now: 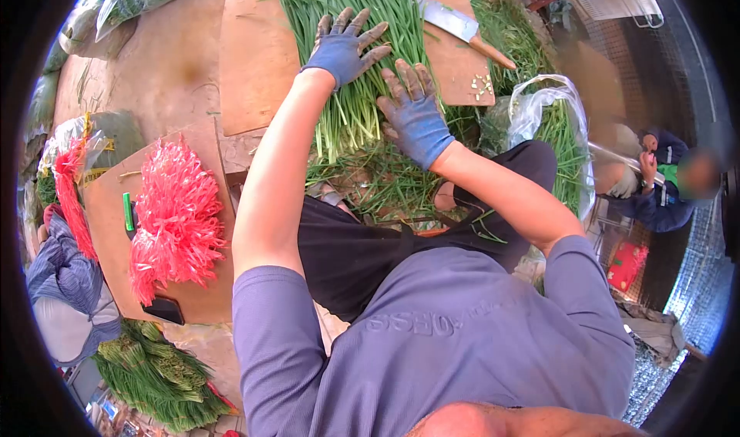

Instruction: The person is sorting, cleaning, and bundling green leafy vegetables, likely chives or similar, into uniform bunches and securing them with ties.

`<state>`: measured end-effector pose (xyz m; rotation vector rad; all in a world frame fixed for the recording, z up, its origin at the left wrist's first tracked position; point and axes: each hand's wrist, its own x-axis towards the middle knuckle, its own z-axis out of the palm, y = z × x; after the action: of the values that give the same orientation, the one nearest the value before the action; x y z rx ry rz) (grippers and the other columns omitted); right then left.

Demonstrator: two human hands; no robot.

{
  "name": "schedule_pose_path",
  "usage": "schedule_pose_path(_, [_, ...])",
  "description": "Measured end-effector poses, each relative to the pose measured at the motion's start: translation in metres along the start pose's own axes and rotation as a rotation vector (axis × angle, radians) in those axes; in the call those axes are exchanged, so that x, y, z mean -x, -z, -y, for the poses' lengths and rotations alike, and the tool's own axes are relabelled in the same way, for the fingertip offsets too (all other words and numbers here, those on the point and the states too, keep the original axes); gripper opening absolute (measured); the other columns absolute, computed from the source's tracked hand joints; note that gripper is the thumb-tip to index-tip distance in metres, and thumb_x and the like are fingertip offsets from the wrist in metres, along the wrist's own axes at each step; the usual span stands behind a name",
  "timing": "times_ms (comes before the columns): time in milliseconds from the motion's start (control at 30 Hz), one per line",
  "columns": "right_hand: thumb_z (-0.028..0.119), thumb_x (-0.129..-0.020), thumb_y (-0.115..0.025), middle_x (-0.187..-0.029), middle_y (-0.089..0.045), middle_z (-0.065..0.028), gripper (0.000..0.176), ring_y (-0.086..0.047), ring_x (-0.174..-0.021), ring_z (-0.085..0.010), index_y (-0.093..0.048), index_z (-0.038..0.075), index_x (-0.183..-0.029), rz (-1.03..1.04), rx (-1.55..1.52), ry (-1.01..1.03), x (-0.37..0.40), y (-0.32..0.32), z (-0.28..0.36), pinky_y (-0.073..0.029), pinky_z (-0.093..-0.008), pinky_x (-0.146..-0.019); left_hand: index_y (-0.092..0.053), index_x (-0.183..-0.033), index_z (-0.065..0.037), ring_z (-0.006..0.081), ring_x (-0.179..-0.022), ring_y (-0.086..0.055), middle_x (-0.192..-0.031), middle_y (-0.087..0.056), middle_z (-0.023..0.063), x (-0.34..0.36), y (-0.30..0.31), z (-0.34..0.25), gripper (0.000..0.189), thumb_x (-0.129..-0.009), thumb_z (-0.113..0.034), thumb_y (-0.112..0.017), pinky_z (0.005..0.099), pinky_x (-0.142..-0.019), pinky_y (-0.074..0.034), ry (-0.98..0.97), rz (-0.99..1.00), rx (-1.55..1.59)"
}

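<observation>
A thick layer of long green garlic chives point(351, 119) lies across a brown board point(258, 59), its pale stem ends toward me. My left hand point(347, 49), in a blue glove with dirty fingers, rests flat on the chives with fingers spread. Lower and to the right, my right hand point(417, 113) wears a matching glove. Its fingers are stretched out over the right side of the chives, near the stem ends. A cleaver point(451, 21) with a wooden handle lies on the board beside the chives, apart from both hands. Small cut stem pieces point(482, 87) are scattered below it.
Red plastic ties point(179, 217), a green lighter point(128, 211) and a phone point(163, 309) lie on a second board at left. Bundled chives point(154, 379) sit lower left. A clear bag point(569, 140) of greens stands at right. Another person point(663, 179) sits far right.
</observation>
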<state>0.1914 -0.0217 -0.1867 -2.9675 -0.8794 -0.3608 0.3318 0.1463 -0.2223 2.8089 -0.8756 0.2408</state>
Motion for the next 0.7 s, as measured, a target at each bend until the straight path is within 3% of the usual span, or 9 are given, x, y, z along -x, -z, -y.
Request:
schedule_pose_path(167, [0.023, -0.074, -0.071, -0.145, -0.049, -0.0071, 0.015, -0.027, -0.145, -0.0365, -0.066, 0.019, -0.087, -0.111, -0.104, 0.010, 0.000, -0.016, -0.003, -0.013, -0.0587, -0.120, -0.034, -0.153, -0.035, 0.0307, -0.149, -0.020, -0.161, -0.027, 0.0074, 0.001, -0.009, 0.005, 0.060, -0.099, -0.061, -0.035, 0.0533, -0.120, -0.011, -0.007, -0.053, 0.009])
schedule_pose_path(300, [0.020, -0.073, -0.073, -0.140, -0.053, 0.0023, 0.015, -0.033, -0.142, -0.0314, -0.063, 0.022, -0.084, -0.220, -0.219, 0.028, 0.011, 0.013, -0.018, -0.018, -0.0569, -0.120, -0.033, -0.153, -0.035, 0.0312, -0.149, -0.021, -0.161, -0.027, 0.0076, 0.001, -0.011, 0.002, 0.061, -0.099, -0.062, -0.035, 0.0547, -0.120, -0.011, 0.003, -0.032, -0.002])
schedule_pose_path(400, [0.019, -0.075, -0.073, -0.134, -0.057, 0.0023, 0.019, -0.037, -0.140, -0.0323, -0.061, 0.022, -0.089, -0.142, -0.288, 0.232, 0.033, 0.023, -0.022, -0.022, -0.0572, -0.118, -0.033, -0.153, -0.035, 0.0311, -0.150, -0.020, -0.161, -0.027, 0.0078, 0.004, -0.012, 0.000, 0.061, -0.099, -0.062, -0.035, 0.0547, -0.120, -0.010, 0.003, -0.019, 0.000])
schedule_pose_path(500, [0.017, -0.076, -0.073, -0.124, -0.061, -0.0023, 0.025, -0.048, -0.131, -0.0347, -0.059, 0.018, -0.096, 0.019, -0.628, 0.442, 0.061, 0.078, 0.001, -0.036, -0.0583, -0.111, -0.032, -0.154, -0.035, 0.0309, -0.150, -0.019, -0.162, -0.026, 0.0080, -0.001, -0.010, 0.001, 0.062, -0.098, -0.063, -0.035, 0.0541, -0.121, -0.009, 0.014, -0.003, -0.003])
schedule_pose_path(533, [0.015, -0.082, -0.072, -0.119, -0.062, -0.0071, 0.021, -0.055, -0.121, -0.0335, -0.062, 0.013, -0.100, 0.211, -0.873, 0.422, 0.074, 0.098, 0.007, -0.044, -0.0537, -0.103, -0.032, -0.154, -0.036, 0.0307, -0.150, -0.018, -0.162, -0.026, 0.0080, -0.002, -0.006, 0.001, 0.062, -0.098, -0.064, -0.034, 0.0539, -0.121, -0.009, 0.016, 0.014, -0.010])
schedule_pose_path(567, [0.016, -0.088, -0.069, -0.106, -0.065, -0.0105, 0.020, -0.062, -0.105, -0.0315, -0.063, 0.006, -0.104, 0.414, -1.255, 0.318, 0.085, 0.116, 0.010, -0.048, -0.0473, -0.095, -0.032, -0.154, -0.036, 0.0305, -0.151, -0.017, -0.162, -0.025, 0.0080, -0.003, -0.009, 0.002, 0.062, -0.098, -0.064, -0.034, 0.0539, -0.121, -0.009, 0.018, 0.013, -0.008])
schedule_pose_path(600, [0.016, -0.091, -0.066, -0.093, -0.066, -0.0114, 0.017, -0.065, -0.093, -0.0292, -0.065, 0.004, -0.103, 0.667, -1.455, 0.082, 0.099, 0.132, 0.006, -0.050, -0.0424, -0.087, -0.032, -0.154, -0.035, 0.0305, -0.151, -0.017, -0.162, -0.025, 0.0081, -0.003, -0.011, -0.001, 0.062, -0.098, -0.064, -0.034, 0.0539, -0.121, -0.009, 0.022, 0.020, -0.007])
schedule_pose_path(667, [0.024, -0.094, -0.063, -0.093, -0.068, -0.0139, 0.025, -0.067, -0.088, -0.0300, -0.066, 0.002, -0.107, 0.974, -1.453, -0.286, 0.110, 0.133, -0.010, -0.052, -0.0412, -0.082, -0.032, -0.154, -0.035, 0.0304, -0.151, -0.016, -0.162, -0.024, 0.0083, -0.004, -0.008, -0.003, 0.062, -0.099, -0.063, -0.034, 0.0540, -0.121, -0.009, 0.030, 0.033, -0.017])
schedule_pose_path(700, [0.029, -0.094, -0.062, -0.094, -0.068, -0.0146, 0.032, -0.067, -0.088, -0.0315, -0.065, 0.003, -0.112, 1.098, -0.844, -0.106, 0.102, 0.129, -0.005, -0.052, -0.0426, -0.080, -0.032, -0.154, -0.035, 0.0304, -0.151, -0.016, -0.162, -0.024, 0.0084, -0.001, -0.005, -0.003, 0.062, -0.099, -0.063, -0.034, 0.0540, -0.121, -0.010, 0.030, 0.048, -0.013])
